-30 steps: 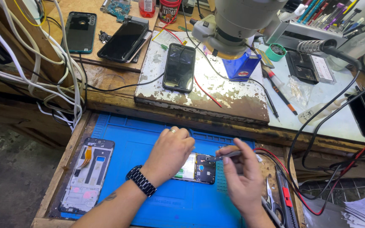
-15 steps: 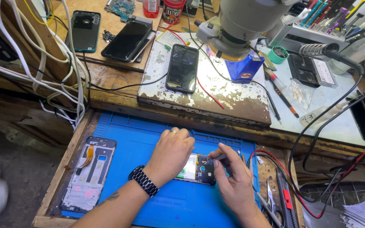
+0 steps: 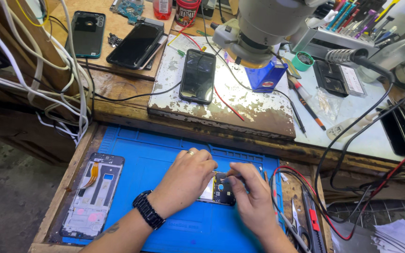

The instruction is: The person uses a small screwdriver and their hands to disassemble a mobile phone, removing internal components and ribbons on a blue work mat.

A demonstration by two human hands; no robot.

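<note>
The left hand (image 3: 186,178) is pressing down on an opened phone (image 3: 221,189) that is lying on the blue mat (image 3: 165,154) in the desk's drawer, while the right hand (image 3: 251,197) is pinching at its top edge. A bare phone frame (image 3: 92,197) is lying at the mat's left edge.

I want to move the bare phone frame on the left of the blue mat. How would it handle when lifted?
The frame looks thin and hollowed out, so probably light and slightly flexible. Its orange ribbon cable seems exposed and could snag or tear. It lies flat on the mat, so it shouldn't roll.
</note>
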